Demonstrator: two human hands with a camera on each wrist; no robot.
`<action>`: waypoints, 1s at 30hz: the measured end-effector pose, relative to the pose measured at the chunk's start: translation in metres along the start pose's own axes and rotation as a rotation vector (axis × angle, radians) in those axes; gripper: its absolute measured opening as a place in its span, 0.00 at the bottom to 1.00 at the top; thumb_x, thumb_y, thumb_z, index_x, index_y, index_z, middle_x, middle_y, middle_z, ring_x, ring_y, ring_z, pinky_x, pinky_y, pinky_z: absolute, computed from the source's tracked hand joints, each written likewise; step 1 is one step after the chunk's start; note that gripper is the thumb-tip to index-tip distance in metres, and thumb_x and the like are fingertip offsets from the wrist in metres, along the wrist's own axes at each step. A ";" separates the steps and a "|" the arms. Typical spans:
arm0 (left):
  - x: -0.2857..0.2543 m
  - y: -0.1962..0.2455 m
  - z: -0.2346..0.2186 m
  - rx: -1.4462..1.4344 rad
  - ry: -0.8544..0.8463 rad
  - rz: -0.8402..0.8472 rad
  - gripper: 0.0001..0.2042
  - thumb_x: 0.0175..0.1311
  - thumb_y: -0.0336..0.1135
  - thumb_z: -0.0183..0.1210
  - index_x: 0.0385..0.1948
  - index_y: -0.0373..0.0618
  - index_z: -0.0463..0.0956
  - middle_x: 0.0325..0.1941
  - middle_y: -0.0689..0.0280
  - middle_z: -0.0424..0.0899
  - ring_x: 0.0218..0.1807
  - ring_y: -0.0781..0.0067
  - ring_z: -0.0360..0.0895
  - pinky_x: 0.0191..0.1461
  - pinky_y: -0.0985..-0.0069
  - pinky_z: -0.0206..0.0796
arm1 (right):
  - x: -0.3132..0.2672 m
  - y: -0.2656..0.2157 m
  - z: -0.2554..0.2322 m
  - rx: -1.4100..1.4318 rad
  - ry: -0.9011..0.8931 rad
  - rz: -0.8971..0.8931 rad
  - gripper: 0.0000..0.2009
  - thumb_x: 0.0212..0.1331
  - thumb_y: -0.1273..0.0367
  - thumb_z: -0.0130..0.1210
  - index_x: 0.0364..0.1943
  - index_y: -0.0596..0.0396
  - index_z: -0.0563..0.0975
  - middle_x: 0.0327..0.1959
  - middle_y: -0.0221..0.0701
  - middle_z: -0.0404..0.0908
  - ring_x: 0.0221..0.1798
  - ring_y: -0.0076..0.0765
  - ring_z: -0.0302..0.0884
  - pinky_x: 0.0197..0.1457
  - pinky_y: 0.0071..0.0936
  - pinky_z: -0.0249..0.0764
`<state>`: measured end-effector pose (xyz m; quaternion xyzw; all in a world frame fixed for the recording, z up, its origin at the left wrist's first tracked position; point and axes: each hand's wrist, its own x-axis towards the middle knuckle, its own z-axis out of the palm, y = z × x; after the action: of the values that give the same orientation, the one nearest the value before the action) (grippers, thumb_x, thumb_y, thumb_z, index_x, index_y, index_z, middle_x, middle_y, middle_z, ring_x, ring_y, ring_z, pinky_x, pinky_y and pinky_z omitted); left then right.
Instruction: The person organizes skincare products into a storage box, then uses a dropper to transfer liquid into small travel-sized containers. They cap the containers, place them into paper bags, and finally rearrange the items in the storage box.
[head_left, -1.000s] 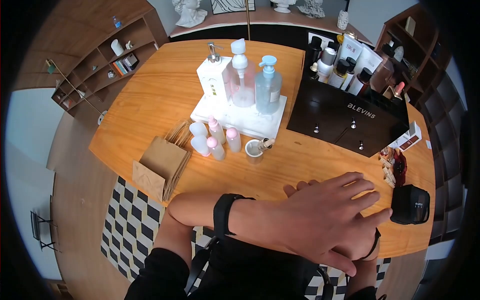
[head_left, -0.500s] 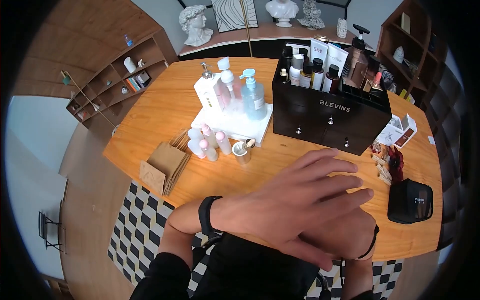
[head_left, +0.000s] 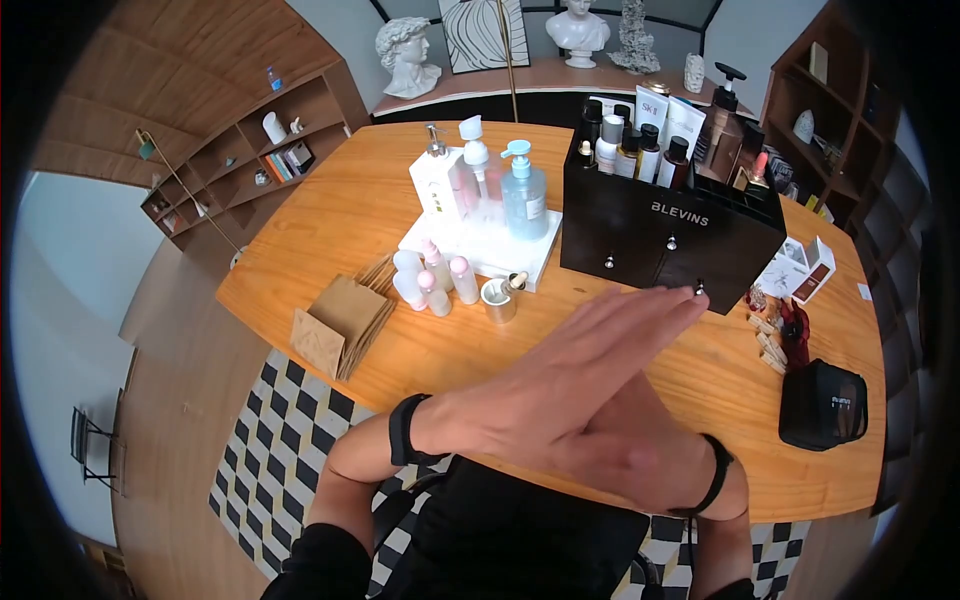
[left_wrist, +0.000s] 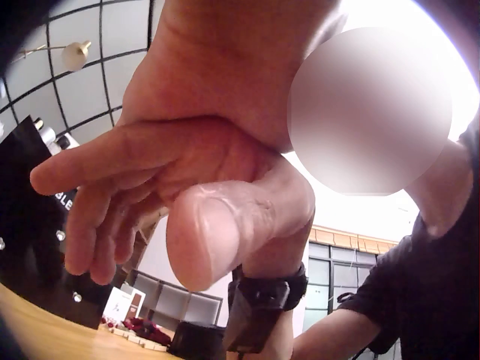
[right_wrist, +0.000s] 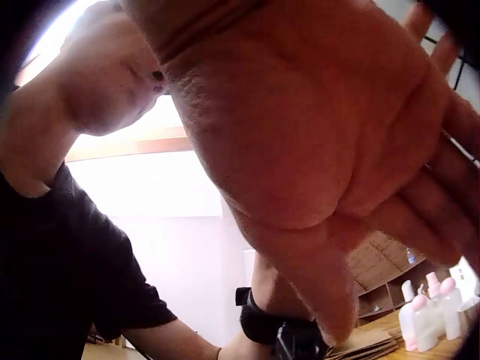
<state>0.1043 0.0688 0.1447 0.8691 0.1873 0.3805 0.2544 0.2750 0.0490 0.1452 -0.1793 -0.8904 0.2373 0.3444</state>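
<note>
Above the table's front edge the two hands cross, with nothing held in either. The left hand [head_left: 560, 390] reaches in from the left, its fingers straight and together, pointing at the black organizer [head_left: 665, 235]. Under it in the head view lies the right hand [head_left: 645, 445], partly hidden by the left one. The right wrist view shows the right palm [right_wrist: 315, 135] with its fingers extended. In the left wrist view, the left thumb [left_wrist: 202, 236] is close to the camera. A black band circles each wrist.
On a white tray [head_left: 475, 255] stand several pump bottles. Small pink-capped bottles [head_left: 433, 292], a cup [head_left: 497, 300] and brown paper bags [head_left: 345, 320] are at the left. Right of the hands lie a black pouch [head_left: 823, 405], a dark red item [head_left: 794, 335] and white boxes [head_left: 800, 268].
The left hand's spread fingers have come together and tilted more upright, away from the body. More of the right hand and its wristband shows. The head view has also shifted.
</note>
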 end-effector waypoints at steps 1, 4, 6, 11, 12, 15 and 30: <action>-0.003 -0.004 -0.001 -0.003 -0.004 0.004 0.59 0.60 0.81 0.55 0.80 0.34 0.58 0.83 0.41 0.59 0.84 0.34 0.54 0.81 0.33 0.45 | 0.007 0.005 -0.008 0.034 -0.162 0.081 0.20 0.61 0.66 0.61 0.56 0.58 0.80 0.54 0.50 0.82 0.59 0.63 0.77 0.62 0.55 0.71; -0.018 -0.001 -0.001 0.017 -0.052 -0.093 0.56 0.64 0.77 0.58 0.79 0.33 0.59 0.83 0.41 0.58 0.84 0.34 0.54 0.83 0.36 0.44 | 0.012 0.028 -0.015 -0.020 -0.316 -0.007 0.15 0.62 0.65 0.63 0.49 0.57 0.81 0.47 0.45 0.85 0.53 0.59 0.80 0.57 0.51 0.75; -0.033 0.020 0.000 0.469 0.041 -0.089 0.50 0.66 0.66 0.65 0.78 0.33 0.60 0.82 0.42 0.61 0.83 0.37 0.57 0.83 0.44 0.48 | 0.018 0.048 -0.009 -0.104 -0.299 -0.173 0.13 0.62 0.64 0.64 0.45 0.57 0.81 0.43 0.42 0.86 0.49 0.57 0.82 0.54 0.48 0.77; -0.084 0.031 -0.004 0.543 0.000 -0.239 0.40 0.66 0.50 0.71 0.74 0.35 0.68 0.77 0.44 0.70 0.75 0.40 0.70 0.76 0.52 0.63 | 0.044 0.072 -0.016 -0.408 -0.220 0.237 0.15 0.64 0.62 0.65 0.43 0.62 0.81 0.45 0.46 0.86 0.46 0.60 0.84 0.51 0.49 0.80; -0.095 0.028 -0.008 0.536 -0.062 -0.298 0.36 0.66 0.46 0.72 0.72 0.36 0.71 0.73 0.44 0.75 0.70 0.42 0.76 0.72 0.54 0.70 | 0.046 0.071 -0.019 -0.437 -0.228 0.303 0.16 0.66 0.62 0.65 0.43 0.64 0.81 0.44 0.49 0.86 0.48 0.60 0.84 0.55 0.51 0.80; -0.131 0.016 -0.018 0.485 -0.157 -0.513 0.29 0.67 0.43 0.71 0.66 0.38 0.78 0.56 0.47 0.88 0.52 0.49 0.88 0.56 0.60 0.81 | 0.043 0.080 -0.020 -0.495 -0.126 0.282 0.16 0.66 0.62 0.65 0.43 0.64 0.81 0.42 0.48 0.85 0.50 0.60 0.84 0.57 0.50 0.79; -0.131 -0.023 -0.077 0.925 0.132 -0.885 0.29 0.67 0.32 0.70 0.70 0.44 0.72 0.54 0.55 0.90 0.44 0.60 0.92 0.47 0.62 0.81 | 0.042 0.076 -0.017 -0.364 -0.173 0.231 0.14 0.67 0.63 0.64 0.39 0.62 0.79 0.37 0.45 0.84 0.47 0.55 0.83 0.55 0.49 0.78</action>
<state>-0.0411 0.0424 0.1023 0.7042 0.6883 0.1722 -0.0258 0.2697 0.1368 0.1365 -0.3184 -0.9183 0.1249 0.1994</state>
